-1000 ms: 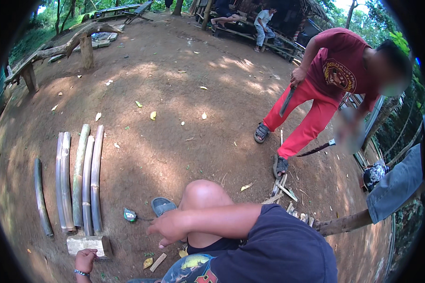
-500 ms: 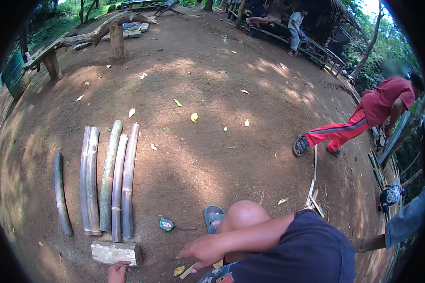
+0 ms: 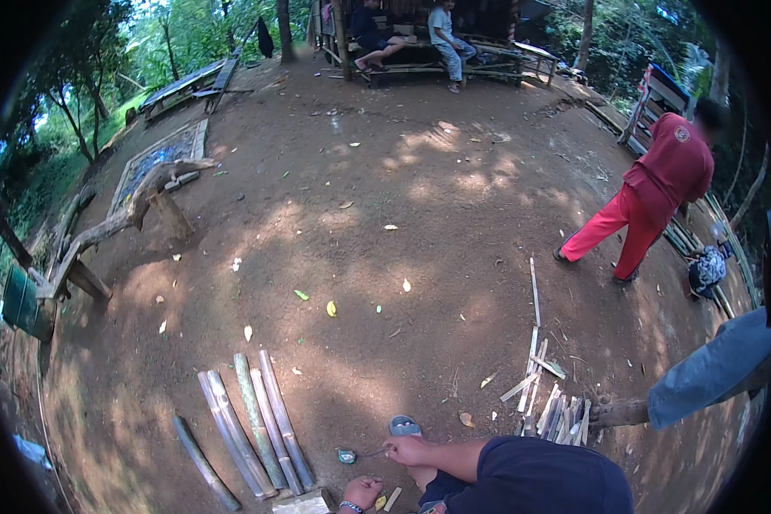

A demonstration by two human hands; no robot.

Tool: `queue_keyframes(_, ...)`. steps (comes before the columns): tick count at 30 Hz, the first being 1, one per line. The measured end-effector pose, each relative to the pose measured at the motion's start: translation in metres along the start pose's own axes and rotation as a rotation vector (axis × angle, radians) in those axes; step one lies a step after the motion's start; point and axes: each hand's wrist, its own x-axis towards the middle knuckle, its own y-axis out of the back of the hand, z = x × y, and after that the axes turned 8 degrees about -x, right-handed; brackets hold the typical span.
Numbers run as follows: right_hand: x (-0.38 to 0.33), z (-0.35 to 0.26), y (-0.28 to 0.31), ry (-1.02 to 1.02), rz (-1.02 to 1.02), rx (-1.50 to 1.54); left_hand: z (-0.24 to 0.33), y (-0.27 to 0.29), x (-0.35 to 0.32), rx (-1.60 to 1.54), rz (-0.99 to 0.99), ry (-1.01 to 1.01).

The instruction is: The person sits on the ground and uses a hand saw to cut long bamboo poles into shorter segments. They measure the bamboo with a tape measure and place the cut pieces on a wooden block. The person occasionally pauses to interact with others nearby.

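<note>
Bamboo poles [image 3: 253, 420] lie side by side on the dirt, long axes running up-left. The left hand [image 3: 361, 493] rests loosely curled beside a wooden block [image 3: 304, 504]; the right hand [image 3: 407, 450] pinches a tape measure [image 3: 347, 456].

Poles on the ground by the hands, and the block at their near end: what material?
The poles look like bamboo: long, round, greenish-grey to tan, with a dull, unpainted skin; one lies apart on the left. The block looks like pale, raw-cut wood, flat-faced and unfinished, though only part shows. The left hand rests beside it; the right hand is near a small dark object, too small to tell.
</note>
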Motion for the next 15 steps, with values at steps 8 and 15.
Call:
queue_keyframes(8, -0.209, 0.114, 0.230, -0.613, 0.227, 0.152, 0.241, 0.184, 0.062, -0.001, 0.380, -0.115)
queue_keyframes(15, -0.355, 0.312, 0.208, -0.769, 0.415, -0.541, 0.337, 0.275, 0.094, 0.024, 0.548, 0.099)
